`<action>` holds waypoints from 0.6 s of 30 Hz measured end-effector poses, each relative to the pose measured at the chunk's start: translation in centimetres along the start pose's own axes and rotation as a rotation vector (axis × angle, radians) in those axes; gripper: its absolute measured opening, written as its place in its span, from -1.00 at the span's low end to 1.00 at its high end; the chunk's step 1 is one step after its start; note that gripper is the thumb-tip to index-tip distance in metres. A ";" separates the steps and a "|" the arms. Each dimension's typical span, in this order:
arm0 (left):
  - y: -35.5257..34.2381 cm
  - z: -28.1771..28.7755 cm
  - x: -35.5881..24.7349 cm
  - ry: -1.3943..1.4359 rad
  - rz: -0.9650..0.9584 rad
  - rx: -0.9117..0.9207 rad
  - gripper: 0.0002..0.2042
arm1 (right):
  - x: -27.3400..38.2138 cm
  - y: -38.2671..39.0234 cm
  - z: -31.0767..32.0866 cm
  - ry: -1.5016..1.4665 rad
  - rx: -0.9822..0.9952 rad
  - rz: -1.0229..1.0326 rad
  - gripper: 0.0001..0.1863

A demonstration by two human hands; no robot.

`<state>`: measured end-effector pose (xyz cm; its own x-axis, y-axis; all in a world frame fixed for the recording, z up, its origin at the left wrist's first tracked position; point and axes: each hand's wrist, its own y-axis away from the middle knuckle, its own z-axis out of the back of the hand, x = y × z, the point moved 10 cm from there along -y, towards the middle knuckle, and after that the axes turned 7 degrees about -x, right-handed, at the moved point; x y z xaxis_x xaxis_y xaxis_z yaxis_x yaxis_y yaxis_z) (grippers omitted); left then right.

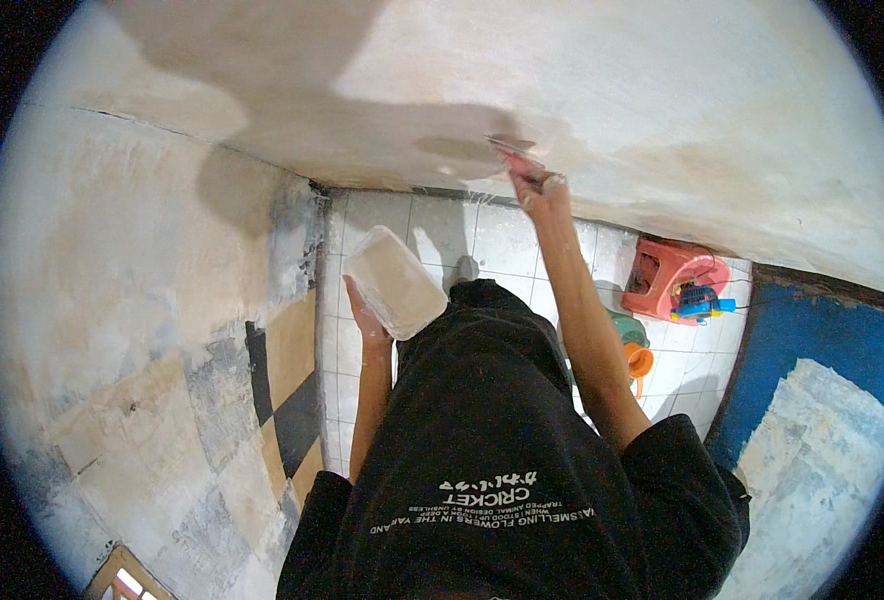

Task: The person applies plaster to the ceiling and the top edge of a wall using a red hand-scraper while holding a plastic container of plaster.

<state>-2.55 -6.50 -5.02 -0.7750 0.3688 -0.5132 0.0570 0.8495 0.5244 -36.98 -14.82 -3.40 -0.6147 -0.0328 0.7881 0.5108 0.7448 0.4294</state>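
My right hand (543,190) is closed on a red-handled flat metal tool (515,155), held at the plastered wall (682,90) above the floor's far edge, with its shadow on the wall to the left. My left hand (362,305) holds a pale rectangular tub (395,285) from its left side, with white, smooth-looking contents. Pale smears mark my right hand. Part of my body, in a black T-shirt, hides the middle of the floor.
A pink plastic stool (652,275) with a blue-and-yellow device (697,305) stands right, near green (627,330) and orange (637,360) plastic containers on the white tiled floor (442,230). The left wall (112,250) is patchily plastered over checkered tiles. A blue, partly plastered surface (802,330) borders the right.
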 end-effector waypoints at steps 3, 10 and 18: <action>0.9 -0.5 -1.5 -0.076 -0.052 -0.059 -0.35 | 2.4 3.4 -3.0 -0.743 -0.045 -0.326 -0.68; 0.8 -0.2 -1.3 -0.133 -0.073 -0.103 -0.32 | -4.6 1.3 0.5 -0.616 -0.195 -0.305 -0.65; 1.5 0.5 -1.7 0.051 0.001 -0.041 -0.32 | 0.9 6.4 -1.8 -0.676 -0.129 -0.186 -0.69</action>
<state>-0.82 -5.70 -3.70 -0.8059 0.3493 -0.4781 0.0327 0.8325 0.5531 -33.16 -11.32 0.82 -0.9155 0.3001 0.2680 0.4023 0.6810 0.6118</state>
